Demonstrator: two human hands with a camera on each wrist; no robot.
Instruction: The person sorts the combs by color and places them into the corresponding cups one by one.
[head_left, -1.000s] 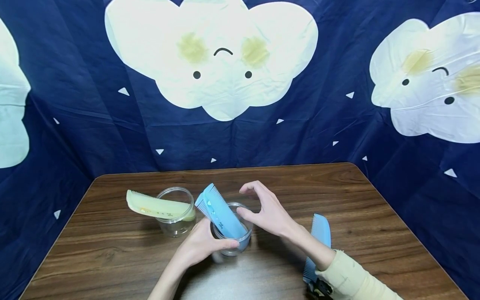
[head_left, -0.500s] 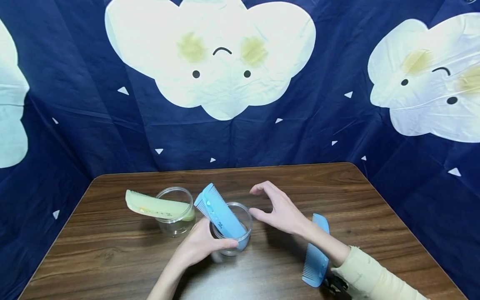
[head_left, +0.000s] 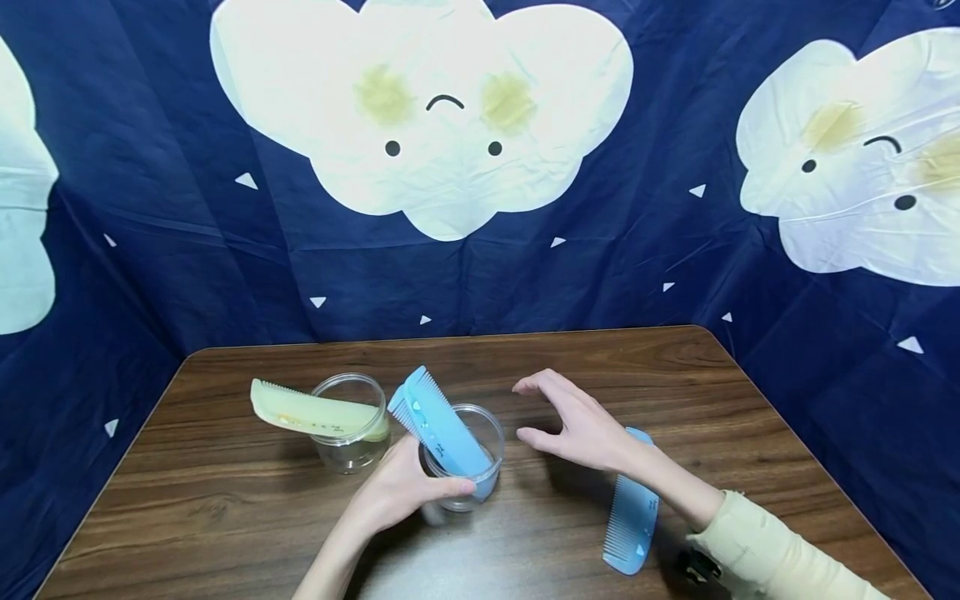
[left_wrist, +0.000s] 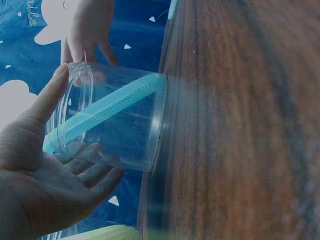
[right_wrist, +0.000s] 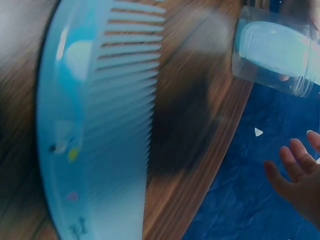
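Observation:
My left hand [head_left: 401,487] holds a clear plastic jar [head_left: 491,429] standing on the table, its thumb over the near rim and fingers around the side. Two overlapping light-blue combs [head_left: 450,433] lean to the left inside that jar, their upper ends sticking out. My right hand [head_left: 577,425] hovers to the right of the jar, fingers relaxed and holding nothing. Beneath the right forearm, another blue comb [head_left: 632,525] lies flat on the wood, partly covered by the arm in the head view. Its teeth and small printed pictures show large in the right wrist view.
A second clear jar [head_left: 352,460] stands at the left, with a pale yellow-green comb [head_left: 318,412] tilted out over its rim. Behind the brown wooden table [head_left: 225,517] hangs a dark blue cloth [head_left: 480,283] with white clouds.
My right hand has drawn away from the jar toward the right, uncovering more of the comb on the table. The left hand and both jars have stayed in place.

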